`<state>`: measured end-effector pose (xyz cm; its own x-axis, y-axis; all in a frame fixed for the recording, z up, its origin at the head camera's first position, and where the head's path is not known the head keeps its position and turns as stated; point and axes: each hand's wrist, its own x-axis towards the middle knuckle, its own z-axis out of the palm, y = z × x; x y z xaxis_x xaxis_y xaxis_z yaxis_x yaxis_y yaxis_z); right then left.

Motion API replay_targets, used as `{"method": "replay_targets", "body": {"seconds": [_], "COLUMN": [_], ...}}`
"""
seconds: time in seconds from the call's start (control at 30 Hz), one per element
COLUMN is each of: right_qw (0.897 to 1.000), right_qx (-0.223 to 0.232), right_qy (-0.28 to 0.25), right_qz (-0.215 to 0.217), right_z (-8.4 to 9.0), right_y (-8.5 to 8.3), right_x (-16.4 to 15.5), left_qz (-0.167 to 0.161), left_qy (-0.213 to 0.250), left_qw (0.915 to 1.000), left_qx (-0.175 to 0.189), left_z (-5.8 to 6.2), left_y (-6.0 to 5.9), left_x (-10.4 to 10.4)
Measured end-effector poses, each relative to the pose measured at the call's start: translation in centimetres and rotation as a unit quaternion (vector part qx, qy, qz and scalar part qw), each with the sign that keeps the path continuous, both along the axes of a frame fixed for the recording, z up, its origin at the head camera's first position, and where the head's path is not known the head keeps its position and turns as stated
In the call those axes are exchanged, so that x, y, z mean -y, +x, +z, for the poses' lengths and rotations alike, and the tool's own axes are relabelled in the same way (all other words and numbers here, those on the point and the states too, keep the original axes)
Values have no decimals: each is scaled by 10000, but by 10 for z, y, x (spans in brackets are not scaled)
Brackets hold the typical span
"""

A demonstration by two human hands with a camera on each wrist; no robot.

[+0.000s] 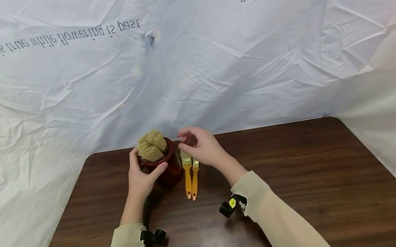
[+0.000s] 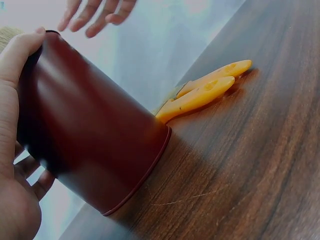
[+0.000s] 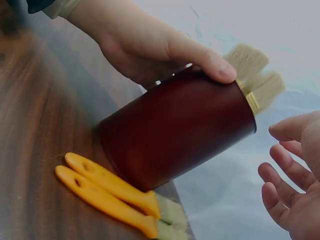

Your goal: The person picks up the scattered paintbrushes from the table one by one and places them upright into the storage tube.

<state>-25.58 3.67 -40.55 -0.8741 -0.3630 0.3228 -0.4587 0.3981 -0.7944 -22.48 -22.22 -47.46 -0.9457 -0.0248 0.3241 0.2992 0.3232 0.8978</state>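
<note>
My left hand (image 1: pixel 141 180) grips a dark red cylindrical holder (image 2: pixel 95 130) near its rim, thumb on the near side and fingers round the far side. Pale bristles of several paintbrushes (image 1: pixel 152 144) stick up out of the holder, which stands on the table. Beside it, two paintbrushes with orange handles (image 3: pixel 107 200) lie side by side, handles toward me. Just right of the holder, my right hand (image 1: pixel 203 145) hovers above the bristle end of those two brushes. Its fingers are loosely bent and hold nothing, apart from the holder in the right wrist view.
The brown wood-grain table (image 1: pixel 310 192) reaches out to both sides. A white wrinkled sheet (image 1: pixel 210 52) printed with lettering hangs behind the table's back edge and along its sides. Black camera mounts (image 1: pixel 234 204) are on both wrists.
</note>
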Motion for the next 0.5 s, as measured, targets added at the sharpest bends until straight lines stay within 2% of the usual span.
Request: {"method": "replay_targets", "body": {"seconds": [0.5], "right_qw": [9944], "right_qx": [574], "right_qy": [-221], "right_qz": [-860], "right_z": [-58], "right_y": [13], "right_x": [-14], "left_qz": [20], "left_qy": [-39], "left_qw": [10000], "left_qx": [67], "left_z": [3], "left_y": [3], "left_x": [-2]}}
